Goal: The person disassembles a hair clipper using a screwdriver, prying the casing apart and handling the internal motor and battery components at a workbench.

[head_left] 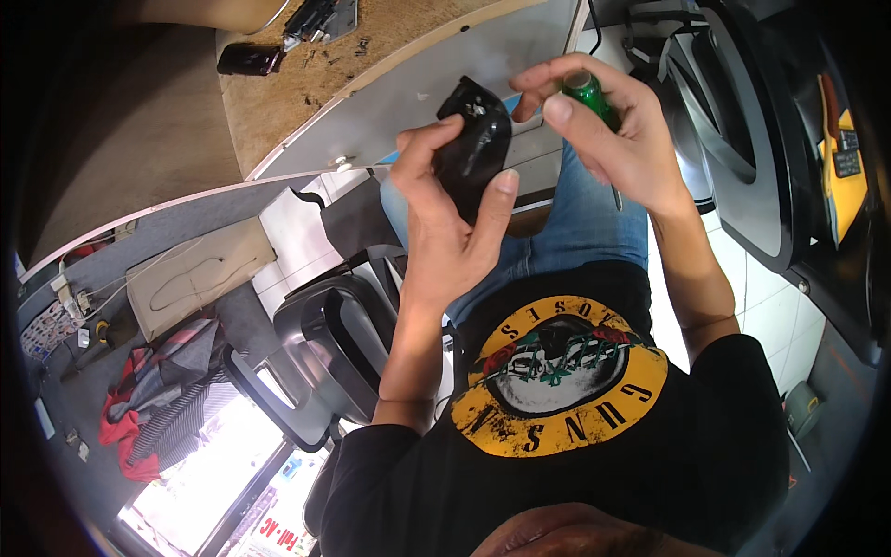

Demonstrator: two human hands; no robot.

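Observation:
A glossy black curved plastic part (478, 148), like a casing piece, is gripped in my left hand (445, 218), with the thumb along one side and the fingers around the other. Small light metal bits show near its upper end; its exact kind cannot be made out. In my right hand (617, 130), just to the right of that part and apart from it, is a screwdriver (583, 85) with a green see-through handle. Its thin metal shaft points down toward my lap, and the index finger reaches toward the black part. Both hands are above my legs.
Ahead, a wooden worktop (390, 37) with a pale curved edge carries a dark red glossy part (249, 59), a black mechanism (311, 20) and several small screws. Black chairs (339, 343) stand at left, another (742, 139) at right. Cloth (176, 381) and cardboard (200, 274) lie left.

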